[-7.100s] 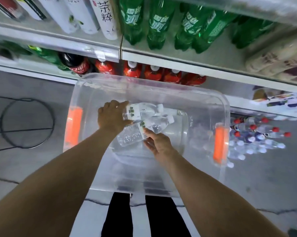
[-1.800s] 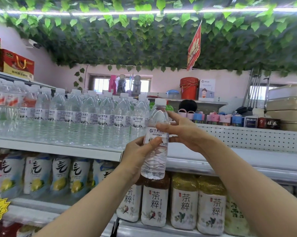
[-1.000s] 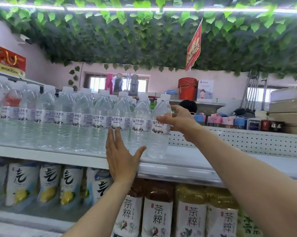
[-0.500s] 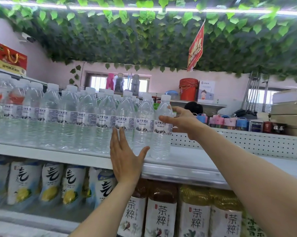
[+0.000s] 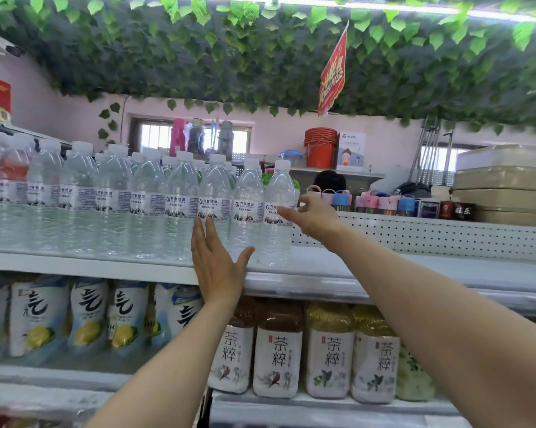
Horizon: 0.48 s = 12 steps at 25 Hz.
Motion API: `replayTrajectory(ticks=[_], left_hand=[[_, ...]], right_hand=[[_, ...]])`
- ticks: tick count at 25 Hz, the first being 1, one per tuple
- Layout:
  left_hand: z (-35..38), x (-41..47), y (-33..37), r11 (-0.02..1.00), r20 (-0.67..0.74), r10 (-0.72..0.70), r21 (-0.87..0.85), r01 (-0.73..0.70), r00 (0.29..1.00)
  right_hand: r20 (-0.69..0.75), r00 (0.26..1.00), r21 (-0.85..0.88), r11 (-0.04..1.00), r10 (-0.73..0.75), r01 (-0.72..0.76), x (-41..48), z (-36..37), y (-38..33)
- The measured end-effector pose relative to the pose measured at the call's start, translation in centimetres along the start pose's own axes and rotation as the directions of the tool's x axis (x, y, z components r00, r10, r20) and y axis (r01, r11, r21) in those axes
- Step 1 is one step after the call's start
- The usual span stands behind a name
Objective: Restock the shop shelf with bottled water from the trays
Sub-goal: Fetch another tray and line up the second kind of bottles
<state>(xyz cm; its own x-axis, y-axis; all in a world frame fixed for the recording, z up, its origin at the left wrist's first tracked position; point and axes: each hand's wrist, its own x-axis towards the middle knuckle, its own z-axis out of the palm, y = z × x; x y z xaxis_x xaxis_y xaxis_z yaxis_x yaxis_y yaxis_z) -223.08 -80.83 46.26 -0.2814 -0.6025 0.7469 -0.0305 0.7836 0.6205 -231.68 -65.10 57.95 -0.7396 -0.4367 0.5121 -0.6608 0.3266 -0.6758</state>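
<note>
From my feed, the end bottle (image 5: 276, 217) stands upright on the top shelf (image 5: 384, 270), white cap on, and closes the right end of the row of water bottles (image 5: 115, 205) that runs off to its left, shoulder to shoulder with labels facing me. My right hand (image 5: 314, 216) reaches in from the right of the end bottle and holds it lightly at the label: the thumb lies across the front of the label and the fingers curve round the far side. My left hand (image 5: 218, 264) is open and flat just to the left of the end bottle, fingers straight and pointing up in front of the neighbouring two bottles, thumb spread out toward the end bottle's base. I cannot tell whether the palm presses on those bottles or only hovers before them. To the right of the end bottle the shelf is bare white, backed by a perforated panel (image 5: 414, 233). Below the end bottle, on the next shelf down, stand tea bottles (image 5: 277, 350) with white labels, and to their left lemon-label bottles (image 5: 87, 319). Behind and above the end bottle I see a red bucket (image 5: 320, 148), a red pennant (image 5: 333, 69) and a ceiling hung with green leaves (image 5: 229, 57).
</note>
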Motion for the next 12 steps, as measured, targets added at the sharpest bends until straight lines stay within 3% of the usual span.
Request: replayTrajectory(ticks=[6,12], left_hand=[[-3.5,-1.8,3.1,1.0,0.183,0.017,0.01,-0.019,0.983],[-6.3,-6.3,8.2,0.996,0.32,0.007,0.086,-0.037,0.947]], right_hand=[[-0.092,0.994,-0.498,0.867,-0.054,0.001,-7.4,-2.8,-1.0],[-0.08,0.995,-0.662,0.743,0.058,-0.096,-15.1,-6.6,0.8]])
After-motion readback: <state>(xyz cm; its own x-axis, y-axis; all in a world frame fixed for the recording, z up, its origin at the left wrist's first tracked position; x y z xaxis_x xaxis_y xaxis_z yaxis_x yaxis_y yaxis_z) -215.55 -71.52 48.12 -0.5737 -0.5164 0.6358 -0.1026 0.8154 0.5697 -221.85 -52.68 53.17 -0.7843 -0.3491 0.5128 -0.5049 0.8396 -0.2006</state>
